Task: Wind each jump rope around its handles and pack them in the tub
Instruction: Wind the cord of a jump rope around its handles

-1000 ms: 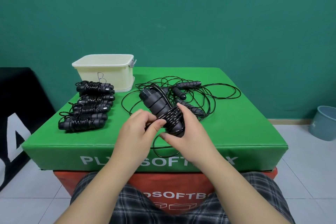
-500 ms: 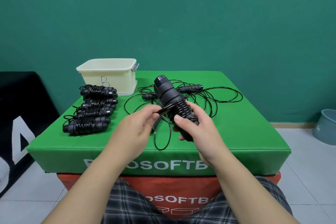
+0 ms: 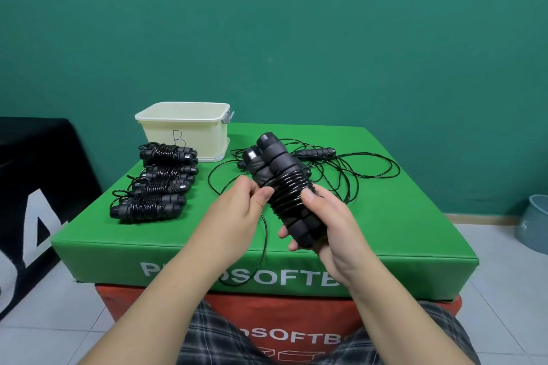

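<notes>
My right hand (image 3: 329, 224) grips a pair of black jump rope handles (image 3: 278, 169), held side by side and tilted up to the left, with cord coiled round their middle. My left hand (image 3: 240, 210) pinches the loose cord beside the coils; a slack loop (image 3: 264, 246) hangs from it over the front edge. Several wound jump ropes (image 3: 157, 181) lie in a row at the left. The cream tub (image 3: 184, 124) stands behind them at the back left. A loose tangled jump rope (image 3: 341, 169) lies at the back right.
Everything lies on a green foam box (image 3: 415, 234) stacked on a red one (image 3: 296, 314). A grey-blue bin (image 3: 533, 225) stands on the tiled floor at the right. A black padded block (image 3: 29, 187) stands at the left. A green wall runs behind.
The handles have risen and come closer to me, tilting more upright. More cord turns sit round them, and the hanging loop has grown shorter. My right hand has shifted toward their lower end.
</notes>
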A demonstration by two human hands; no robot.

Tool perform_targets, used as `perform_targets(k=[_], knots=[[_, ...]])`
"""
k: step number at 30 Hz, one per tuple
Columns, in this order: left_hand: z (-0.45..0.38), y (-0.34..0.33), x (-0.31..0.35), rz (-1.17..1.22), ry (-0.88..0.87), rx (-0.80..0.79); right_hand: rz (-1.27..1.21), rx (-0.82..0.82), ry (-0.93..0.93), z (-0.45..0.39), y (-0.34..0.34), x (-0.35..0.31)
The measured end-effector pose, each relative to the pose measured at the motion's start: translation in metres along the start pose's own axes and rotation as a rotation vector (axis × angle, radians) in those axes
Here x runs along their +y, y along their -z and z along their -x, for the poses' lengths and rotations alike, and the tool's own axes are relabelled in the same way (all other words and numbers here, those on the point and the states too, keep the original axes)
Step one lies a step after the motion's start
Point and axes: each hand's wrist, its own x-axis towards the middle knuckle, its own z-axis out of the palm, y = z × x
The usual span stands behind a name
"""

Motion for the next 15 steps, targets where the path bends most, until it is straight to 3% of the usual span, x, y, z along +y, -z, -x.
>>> perform_targets(k=[3, 6, 8, 13, 15], knots=[[0.001, -0.004, -0.005, 0.119, 0.043, -0.044, 0.012, -0.009, 0.001, 0.000, 0.002, -0.002], [0.004, -0.009, -0.005, 0.440, -0.047, -0.003, -0.018, 0.002, -0.021, 0.000, 0.002, 0.000], [0.004, -0.012, -0.007, 0.510, -0.074, 0.007, -0.061, 0.034, -0.030, -0.001, 0.002, 0.002], [0.006, -0.014, -0.006, 0.775, 0.093, 0.021, -0.050, 0.072, -0.014, -0.003, 0.007, 0.008], [0.008, -0.015, -0.007, 0.852, 0.174, 0.066, 0.091, 0.113, 0.067, -0.005, 0.011, 0.010]])
